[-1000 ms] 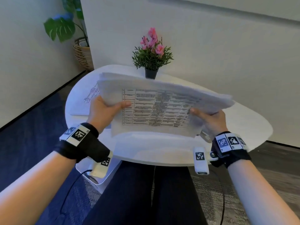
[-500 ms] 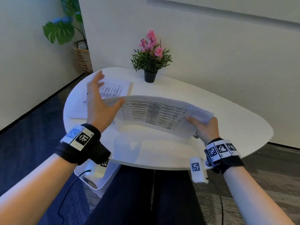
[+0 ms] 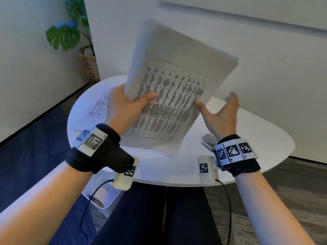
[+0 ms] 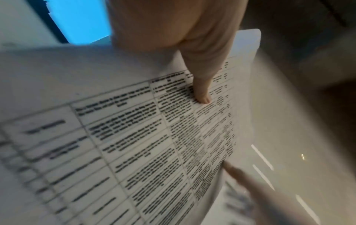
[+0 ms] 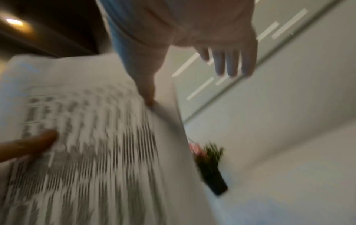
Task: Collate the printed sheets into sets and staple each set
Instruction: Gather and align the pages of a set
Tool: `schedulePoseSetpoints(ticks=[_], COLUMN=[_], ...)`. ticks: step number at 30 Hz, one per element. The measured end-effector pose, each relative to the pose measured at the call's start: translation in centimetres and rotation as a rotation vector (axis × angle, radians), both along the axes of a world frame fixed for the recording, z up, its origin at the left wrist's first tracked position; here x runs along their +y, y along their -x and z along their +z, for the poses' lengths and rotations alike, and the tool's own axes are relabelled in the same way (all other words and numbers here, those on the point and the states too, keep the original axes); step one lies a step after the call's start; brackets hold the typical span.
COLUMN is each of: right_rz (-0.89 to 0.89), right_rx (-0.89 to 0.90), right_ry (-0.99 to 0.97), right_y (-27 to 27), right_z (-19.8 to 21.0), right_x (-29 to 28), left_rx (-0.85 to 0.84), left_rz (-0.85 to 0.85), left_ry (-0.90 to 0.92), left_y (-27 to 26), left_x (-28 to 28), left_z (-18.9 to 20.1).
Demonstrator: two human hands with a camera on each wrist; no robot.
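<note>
Head: left hand (image 3: 122, 108) gripping stack of printed sheets (image 3: 169, 96) tilted up over white table (image 3: 256, 131); right hand (image 3: 221, 115) spread, thumb at stack edge; stapler (image 3: 208, 140) near right wrist. Left wrist: thumb (image 4: 202, 85) pressed on the print. Right wrist: fingers (image 5: 229, 60) straight, holding nothing; potted plant (image 5: 210, 166) beyond, blurred.

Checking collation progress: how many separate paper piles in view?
2. One stack of sheets held upright over the table by the left hand; another pile lies flat at the table's left. More may sit hidden behind the held stack.
</note>
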State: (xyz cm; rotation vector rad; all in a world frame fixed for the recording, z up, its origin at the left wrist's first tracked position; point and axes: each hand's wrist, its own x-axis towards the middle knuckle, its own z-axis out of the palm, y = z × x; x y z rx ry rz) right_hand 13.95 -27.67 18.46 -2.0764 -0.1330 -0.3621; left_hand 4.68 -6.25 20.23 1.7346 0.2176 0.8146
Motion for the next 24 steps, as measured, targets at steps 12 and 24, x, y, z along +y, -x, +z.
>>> schedulePoseSetpoints(ticks=[12,24], right_rz=[0.346,0.298], right_rx=[0.185,0.281], right_ry=[-0.243,-0.061], right_y=[0.2,1.0], right_z=[-7.7,-13.3], right_x=[-0.5,-0.8], left_rx=[0.058,0.002], left_rz=[-0.178,-0.059], left_ry=[0.309,0.401], left_y=[0.7,-0.3], left_x=[0.6,0.9], left_z=[-2.9,-2.5])
